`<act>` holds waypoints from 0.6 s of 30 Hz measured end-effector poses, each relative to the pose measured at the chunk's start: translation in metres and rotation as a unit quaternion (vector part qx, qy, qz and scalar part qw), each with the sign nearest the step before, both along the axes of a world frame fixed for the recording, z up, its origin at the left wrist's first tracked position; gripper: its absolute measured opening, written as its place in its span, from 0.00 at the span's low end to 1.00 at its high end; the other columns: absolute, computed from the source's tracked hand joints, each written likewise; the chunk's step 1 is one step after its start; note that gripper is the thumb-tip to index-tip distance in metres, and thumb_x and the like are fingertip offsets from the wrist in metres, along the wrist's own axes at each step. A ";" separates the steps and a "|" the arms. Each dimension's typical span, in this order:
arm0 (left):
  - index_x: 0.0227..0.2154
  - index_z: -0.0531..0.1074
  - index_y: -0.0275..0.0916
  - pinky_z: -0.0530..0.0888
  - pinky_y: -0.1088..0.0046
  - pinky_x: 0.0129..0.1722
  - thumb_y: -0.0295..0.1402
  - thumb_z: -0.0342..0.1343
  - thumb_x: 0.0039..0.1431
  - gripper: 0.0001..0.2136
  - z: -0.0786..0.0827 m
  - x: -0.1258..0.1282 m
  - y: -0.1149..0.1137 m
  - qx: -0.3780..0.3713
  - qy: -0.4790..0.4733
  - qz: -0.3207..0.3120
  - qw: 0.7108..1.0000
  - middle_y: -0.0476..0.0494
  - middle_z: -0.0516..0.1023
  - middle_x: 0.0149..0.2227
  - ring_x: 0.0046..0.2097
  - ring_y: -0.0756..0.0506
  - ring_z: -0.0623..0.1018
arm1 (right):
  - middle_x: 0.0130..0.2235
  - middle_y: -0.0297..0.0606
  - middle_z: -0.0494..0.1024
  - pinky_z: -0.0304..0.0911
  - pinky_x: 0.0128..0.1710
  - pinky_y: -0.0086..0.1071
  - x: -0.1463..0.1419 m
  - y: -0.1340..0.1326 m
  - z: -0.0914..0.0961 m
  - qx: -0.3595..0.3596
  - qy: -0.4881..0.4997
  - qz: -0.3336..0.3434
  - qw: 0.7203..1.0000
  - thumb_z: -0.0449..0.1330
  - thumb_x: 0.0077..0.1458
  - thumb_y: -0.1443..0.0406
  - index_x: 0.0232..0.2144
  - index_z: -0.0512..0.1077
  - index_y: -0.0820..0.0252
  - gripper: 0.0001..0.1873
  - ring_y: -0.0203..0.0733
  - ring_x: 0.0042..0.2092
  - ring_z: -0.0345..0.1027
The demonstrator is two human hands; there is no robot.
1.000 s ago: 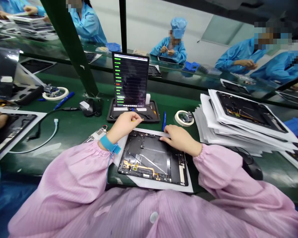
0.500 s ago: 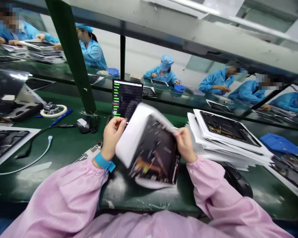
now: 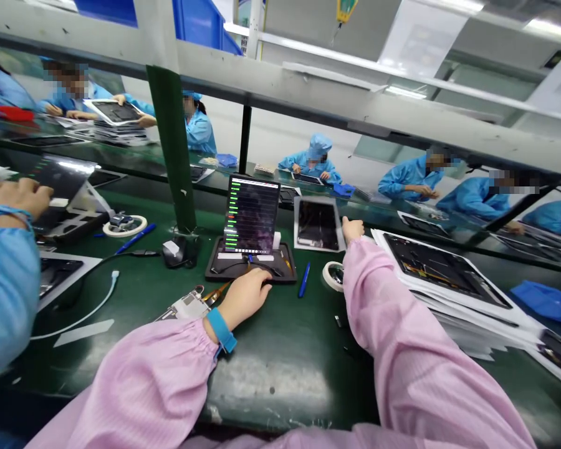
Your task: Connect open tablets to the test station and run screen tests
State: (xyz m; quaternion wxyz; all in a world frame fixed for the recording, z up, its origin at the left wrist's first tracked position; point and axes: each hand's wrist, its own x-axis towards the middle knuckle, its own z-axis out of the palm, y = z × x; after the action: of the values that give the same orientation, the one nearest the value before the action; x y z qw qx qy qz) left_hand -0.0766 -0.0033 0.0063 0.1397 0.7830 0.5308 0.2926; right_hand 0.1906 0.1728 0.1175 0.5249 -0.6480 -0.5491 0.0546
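Observation:
My left hand (image 3: pixel 247 295), with a blue strap at the wrist, is at the front edge of a black tray (image 3: pixel 210 269). Its fingers reach forward with the thumb apart; the undersides are hidden. A lit tablet screen (image 3: pixel 251 215) with green text stands upright in that tray, cables at its foot. Farther off, my right hand (image 3: pixel 354 229) is closed at the right edge of a black tablet shell (image 3: pixel 318 224) on a white sheet. Left of my left wrist lies a circuit board (image 3: pixel 189 305) with an orange flex cable.
A blue pen (image 3: pixel 304 280) and a tape roll (image 3: pixel 333 275) lie mid-table. Right stands a stack of tablet shells on white sheets (image 3: pixel 449 280). A co-worker's blue sleeve (image 3: pixel 9 299) enters at left. A white cable (image 3: pixel 96 312) and a green post (image 3: pixel 171 149) are nearby.
My right hand has carried the tablet shell away from me to the back of the table. My left hand has lowered toward the tray. A co-worker's arm has appeared at left.

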 end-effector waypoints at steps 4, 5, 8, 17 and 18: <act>0.41 0.74 0.38 0.72 0.66 0.47 0.30 0.52 0.60 0.09 0.000 0.000 0.000 -0.002 0.005 -0.013 1.000 0.42 0.77 0.42 0.44 0.43 0.77 | 0.57 0.49 0.64 0.54 0.60 0.49 -0.009 -0.027 0.023 0.029 0.025 -0.017 0.999 0.57 0.61 0.64 0.54 0.64 0.65 0.19 0.49 0.59 0.57; 0.41 0.74 0.38 0.72 0.66 0.47 0.30 0.52 0.60 0.09 -0.001 0.000 0.000 -0.003 0.005 -0.019 1.000 0.42 0.77 0.42 0.44 0.43 0.77 | 0.58 0.48 0.64 0.53 0.61 0.46 -0.009 -0.047 0.030 0.054 0.018 0.015 0.998 0.56 0.62 0.64 0.55 0.62 0.63 0.20 0.47 0.61 0.56; 0.40 0.74 0.37 0.72 0.66 0.47 0.30 0.50 0.61 0.09 -0.003 -0.002 -0.001 0.006 0.003 -0.038 0.999 0.42 0.77 0.41 0.43 0.43 0.76 | 0.60 0.39 0.62 0.56 0.60 0.41 -0.003 -0.135 0.055 0.176 -0.050 0.193 0.964 0.55 0.63 0.62 0.57 0.60 0.54 0.21 0.44 0.62 0.54; 0.37 0.74 0.38 0.69 0.58 0.51 0.29 0.52 0.60 0.07 0.013 0.043 -0.022 0.088 -0.019 -0.120 0.989 0.42 0.76 0.42 0.47 0.41 0.72 | 0.39 0.39 0.78 0.66 0.44 0.42 0.102 -0.238 0.048 0.022 -0.384 0.054 0.922 0.56 0.56 0.67 0.36 0.73 0.58 0.06 0.48 0.41 0.71; 0.37 0.74 0.38 0.69 0.59 0.51 0.28 0.52 0.60 0.06 0.019 0.057 -0.027 0.081 -0.037 -0.148 0.985 0.43 0.77 0.42 0.47 0.42 0.72 | 0.38 0.40 0.78 0.65 0.43 0.42 0.113 -0.227 0.036 -0.033 -0.401 0.059 0.914 0.57 0.54 0.67 0.35 0.72 0.59 0.06 0.49 0.40 0.71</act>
State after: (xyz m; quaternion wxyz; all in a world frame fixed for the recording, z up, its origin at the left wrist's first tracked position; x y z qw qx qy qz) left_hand -0.0192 -0.0298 0.0250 0.1377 0.8501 0.3782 0.3397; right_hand 0.3032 -0.0547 0.1531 0.2348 -0.5987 -0.7487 -0.1610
